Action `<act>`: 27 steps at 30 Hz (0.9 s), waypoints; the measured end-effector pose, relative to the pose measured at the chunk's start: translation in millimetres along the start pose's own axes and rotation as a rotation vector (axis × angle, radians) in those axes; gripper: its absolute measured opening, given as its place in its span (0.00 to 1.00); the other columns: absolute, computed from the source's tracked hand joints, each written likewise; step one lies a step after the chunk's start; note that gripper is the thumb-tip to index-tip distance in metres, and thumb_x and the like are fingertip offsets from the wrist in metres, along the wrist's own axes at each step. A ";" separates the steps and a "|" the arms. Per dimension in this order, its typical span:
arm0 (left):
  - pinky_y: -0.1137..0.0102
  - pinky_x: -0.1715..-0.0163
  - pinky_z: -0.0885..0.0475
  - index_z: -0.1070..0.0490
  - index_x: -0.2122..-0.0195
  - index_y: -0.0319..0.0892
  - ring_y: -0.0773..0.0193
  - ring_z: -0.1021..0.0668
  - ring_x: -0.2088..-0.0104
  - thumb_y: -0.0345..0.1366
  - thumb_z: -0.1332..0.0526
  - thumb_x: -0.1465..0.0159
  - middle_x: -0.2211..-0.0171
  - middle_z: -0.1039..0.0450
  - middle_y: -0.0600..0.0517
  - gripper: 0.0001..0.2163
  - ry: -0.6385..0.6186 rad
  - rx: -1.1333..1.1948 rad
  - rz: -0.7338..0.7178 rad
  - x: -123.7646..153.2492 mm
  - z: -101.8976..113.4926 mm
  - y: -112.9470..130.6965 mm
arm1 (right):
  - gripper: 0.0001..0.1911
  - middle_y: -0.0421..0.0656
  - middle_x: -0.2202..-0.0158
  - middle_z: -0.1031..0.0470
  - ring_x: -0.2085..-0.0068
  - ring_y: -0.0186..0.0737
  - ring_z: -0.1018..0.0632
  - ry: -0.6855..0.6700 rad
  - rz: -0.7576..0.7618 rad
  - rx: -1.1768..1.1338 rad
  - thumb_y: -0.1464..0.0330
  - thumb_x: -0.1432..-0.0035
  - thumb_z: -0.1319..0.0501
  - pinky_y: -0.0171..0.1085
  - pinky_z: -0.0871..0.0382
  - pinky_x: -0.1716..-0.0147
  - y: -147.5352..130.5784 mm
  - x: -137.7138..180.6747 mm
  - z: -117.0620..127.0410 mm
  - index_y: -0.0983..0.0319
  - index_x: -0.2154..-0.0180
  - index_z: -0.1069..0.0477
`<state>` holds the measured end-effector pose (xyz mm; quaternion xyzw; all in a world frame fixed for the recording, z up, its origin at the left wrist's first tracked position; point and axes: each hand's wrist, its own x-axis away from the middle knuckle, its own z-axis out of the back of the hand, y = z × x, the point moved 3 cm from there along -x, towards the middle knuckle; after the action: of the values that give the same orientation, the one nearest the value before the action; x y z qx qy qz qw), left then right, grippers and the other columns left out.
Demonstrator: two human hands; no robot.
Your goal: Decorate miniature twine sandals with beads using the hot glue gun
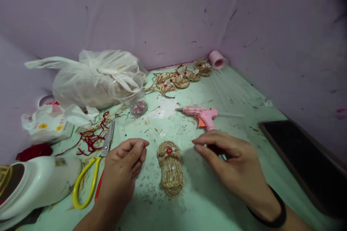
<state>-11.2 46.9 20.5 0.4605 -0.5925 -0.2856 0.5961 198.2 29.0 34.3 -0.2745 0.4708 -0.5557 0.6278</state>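
Note:
A small slipper woven of straw cord [172,173] lies on the green table between my hands. It has a red button [169,150] and small white beads on it. To its left, my left hand [123,171] is closed, thumb pressed on the curled index finger; anything between them is too small to make out. My right hand [230,166] hovers to the slipper's right, thumb and index tips brought together in a pinch, and whatever they hold cannot be seen. Neither hand touches the slipper. Just beyond my right hand rests a pink glue gun [202,115].
Yellow-handled scissors [93,173], red yarn [92,139] and a white plastic jar [51,178] lie left. Behind are a tied plastic bag [100,79], a tub of beads [138,106], more straw pieces [181,80] and a pink spool [217,60]. A phone [303,158] lies right.

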 end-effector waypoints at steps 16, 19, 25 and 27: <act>0.79 0.83 0.48 0.29 0.70 0.38 0.74 0.40 0.82 0.42 0.39 0.46 0.83 0.41 0.58 0.11 0.021 -0.234 -0.160 -18.3 6.4 -35.8 | 0.10 0.40 0.74 0.28 0.77 0.35 0.28 -0.489 0.213 0.481 0.75 0.49 0.46 0.35 0.46 0.79 0.9 24.4 -47.6 0.58 0.71 0.27; 0.78 0.83 0.47 0.28 0.71 0.39 0.74 0.40 0.81 0.43 0.39 0.45 0.83 0.41 0.58 0.12 0.012 -0.294 -0.177 -18.0 6.9 -37.6 | 0.10 0.41 0.74 0.28 0.78 0.36 0.28 -0.452 0.193 0.516 0.75 0.49 0.47 0.36 0.47 0.80 2.1 26.3 -51.3 0.58 0.70 0.28; 0.78 0.82 0.46 0.28 0.72 0.39 0.73 0.39 0.81 0.44 0.39 0.46 0.82 0.39 0.57 0.12 0.013 -0.284 -0.179 -19.0 6.2 -37.2 | 0.10 0.41 0.74 0.28 0.77 0.37 0.27 -0.399 0.146 0.478 0.72 0.46 0.48 0.35 0.44 0.79 3.4 29.2 -52.9 0.59 0.69 0.29; 0.78 0.83 0.47 0.28 0.72 0.39 0.74 0.40 0.82 0.44 0.39 0.46 0.82 0.40 0.57 0.12 0.011 -0.289 -0.177 -18.6 5.7 -36.6 | 0.10 0.41 0.75 0.28 0.77 0.37 0.27 -0.399 0.142 0.456 0.72 0.45 0.48 0.35 0.44 0.79 3.6 29.6 -51.8 0.59 0.68 0.29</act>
<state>-11.7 47.1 -20.9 0.4222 -0.4991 -0.4167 0.6317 151.6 10.8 1.7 -0.1965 0.2195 -0.5371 0.7904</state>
